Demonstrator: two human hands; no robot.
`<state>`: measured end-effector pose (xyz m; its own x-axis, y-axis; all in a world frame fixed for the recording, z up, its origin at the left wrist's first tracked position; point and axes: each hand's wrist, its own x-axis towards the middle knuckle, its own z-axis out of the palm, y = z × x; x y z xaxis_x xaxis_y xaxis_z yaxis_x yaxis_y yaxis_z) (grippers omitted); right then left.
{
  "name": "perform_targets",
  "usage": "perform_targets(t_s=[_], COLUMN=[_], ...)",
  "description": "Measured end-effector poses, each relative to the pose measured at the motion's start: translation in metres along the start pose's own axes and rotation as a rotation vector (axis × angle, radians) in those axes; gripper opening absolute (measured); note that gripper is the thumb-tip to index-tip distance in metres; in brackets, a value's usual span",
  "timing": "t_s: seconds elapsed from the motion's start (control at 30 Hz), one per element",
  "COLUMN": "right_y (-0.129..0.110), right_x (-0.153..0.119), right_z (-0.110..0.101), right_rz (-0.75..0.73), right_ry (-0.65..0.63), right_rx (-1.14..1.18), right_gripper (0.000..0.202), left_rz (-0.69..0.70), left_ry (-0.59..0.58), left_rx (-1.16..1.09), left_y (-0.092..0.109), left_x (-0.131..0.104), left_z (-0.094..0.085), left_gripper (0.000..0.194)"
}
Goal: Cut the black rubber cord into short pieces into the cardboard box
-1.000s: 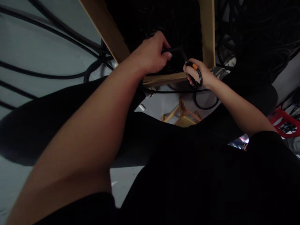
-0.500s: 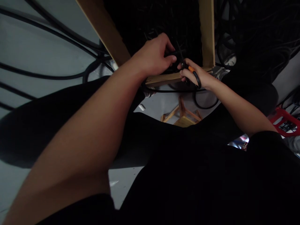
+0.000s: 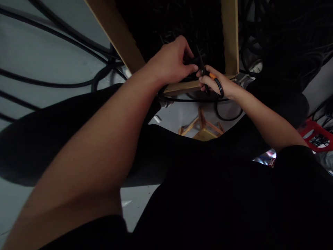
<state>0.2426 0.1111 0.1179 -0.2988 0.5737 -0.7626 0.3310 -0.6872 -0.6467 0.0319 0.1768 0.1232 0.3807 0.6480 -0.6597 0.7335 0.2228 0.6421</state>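
My left hand (image 3: 174,62) is bent over the near part of an open cardboard box (image 3: 182,87), thumb and fingers closed around a black tube or cable (image 3: 191,62) that is hard to make out against the dark. In my right hand (image 3: 214,81) is a pair of scissors (image 3: 213,75) with black and orange handles. The blades point up and away, just right of my left thumb, by the end of the black piece. Many short black pieces (image 3: 192,21) fill the box, dim and mostly in shadow.
Thick black cables (image 3: 59,85) run across the grey floor on the left. More coils (image 3: 286,45) are piled on the right. Below the box stands a small wooden stool (image 3: 204,133), between my legs. A red plastic object (image 3: 317,137) is at far right.
My left thumb has shifted slightly right, closer to the scissors. The scissor handles sit a little further apart. Arms and box are almost unmoved.
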Motion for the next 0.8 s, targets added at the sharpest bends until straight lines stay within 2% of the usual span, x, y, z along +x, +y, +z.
perform_targets(t_s=[0.23, 0.43, 0.57, 0.8], right_y=[0.014, 0.012, 0.016, 0.031], right_x=[0.005, 0.002, 0.002, 0.009], right_z=[-0.002, -0.001, 0.002, 0.002], right_rz=[-0.060, 0.013, 0.010, -0.086], right_ry=[-0.002, 0.002, 0.019, -0.032], right_rx=[-0.028, -0.021, -0.044, -0.098], right_gripper=[0.012, 0.044, 0.045, 0.041], left_rz=[0.006, -0.002, 0.009, -0.059], left_ry=[-0.025, -0.049, -0.062, -0.075], left_rx=[0.013, 0.015, 0.039, 0.154], left_y=[0.000, -0.001, -0.008, -0.002], left_x=[0.001, 0.002, 0.005, 0.007], left_z=[0.001, -0.001, 0.003, 0.005], left_gripper=[0.021, 0.022, 0.022, 0.042])
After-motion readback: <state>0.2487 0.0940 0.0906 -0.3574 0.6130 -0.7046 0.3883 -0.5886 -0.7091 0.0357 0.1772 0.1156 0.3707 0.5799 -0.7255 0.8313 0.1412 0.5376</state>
